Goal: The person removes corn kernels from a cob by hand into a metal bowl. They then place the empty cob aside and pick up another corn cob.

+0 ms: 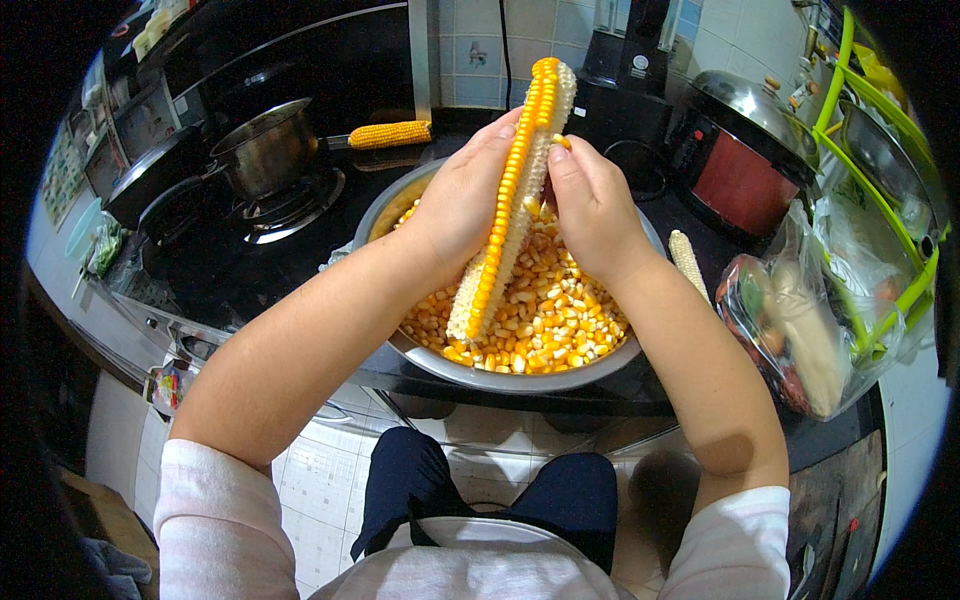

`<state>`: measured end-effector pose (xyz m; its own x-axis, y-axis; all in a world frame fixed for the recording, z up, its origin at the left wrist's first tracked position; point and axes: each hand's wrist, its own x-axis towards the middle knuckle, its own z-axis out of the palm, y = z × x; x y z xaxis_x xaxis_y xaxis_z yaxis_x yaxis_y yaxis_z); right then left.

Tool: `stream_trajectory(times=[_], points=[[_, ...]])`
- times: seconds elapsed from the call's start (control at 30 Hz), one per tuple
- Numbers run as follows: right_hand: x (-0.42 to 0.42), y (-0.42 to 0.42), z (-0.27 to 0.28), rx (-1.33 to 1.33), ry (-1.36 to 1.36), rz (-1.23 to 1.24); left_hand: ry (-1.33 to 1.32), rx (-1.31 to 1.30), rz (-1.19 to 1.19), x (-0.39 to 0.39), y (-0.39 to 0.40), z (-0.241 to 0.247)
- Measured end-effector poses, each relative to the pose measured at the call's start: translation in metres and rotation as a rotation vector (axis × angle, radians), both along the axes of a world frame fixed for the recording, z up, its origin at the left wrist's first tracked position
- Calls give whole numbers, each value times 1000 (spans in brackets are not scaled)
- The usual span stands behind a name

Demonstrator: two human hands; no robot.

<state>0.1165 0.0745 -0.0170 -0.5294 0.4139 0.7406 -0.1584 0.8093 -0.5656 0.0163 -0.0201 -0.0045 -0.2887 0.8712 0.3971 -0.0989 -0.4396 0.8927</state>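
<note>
My left hand (469, 191) grips a partly stripped ear of corn (504, 217), tilted over a metal basin. Only a narrow band of yellow kernels runs along the ear; bare whitish cob shows on both sides lower down. Against the ear's right side is my right hand (592, 202), its thumb and finger pinching a loose kernel (561, 140). Its other fingers are hidden behind the thumb and the ear. Below, the basin (517, 381) holds a heap of loose yellow corn kernels (555, 311).
An unstripped ear (390, 135) lies behind the basin, and a bare cob (686, 259) to its right. A saucepan (270, 150) stands on the gas stove at left. A red electric cooker (742, 161), a blender base (622, 112) and bagged vegetables (795, 322) line the right.
</note>
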Motion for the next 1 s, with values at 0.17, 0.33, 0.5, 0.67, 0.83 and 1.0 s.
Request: stream_trajectory(times=[0.17,0.33,0.5,0.67,0.83,1.0], points=[[5,-7,7,-22,-103,54,-53,-34,26,-6,4,0],[-1,-8,2,-18,-83,104,-184,-78,-22,-7,2,3],[6,-3,9,-108,-75,-19,-10,-31,24,-3,2,1],[4,3,10,-219,4,-27,142,83,-76,3,4,-5],[2,6,4,-113,-28,-74,155,79,-92,2,3,-5],[6,7,4,-9,-33,-191,177,7,-54,3,-1,0]])
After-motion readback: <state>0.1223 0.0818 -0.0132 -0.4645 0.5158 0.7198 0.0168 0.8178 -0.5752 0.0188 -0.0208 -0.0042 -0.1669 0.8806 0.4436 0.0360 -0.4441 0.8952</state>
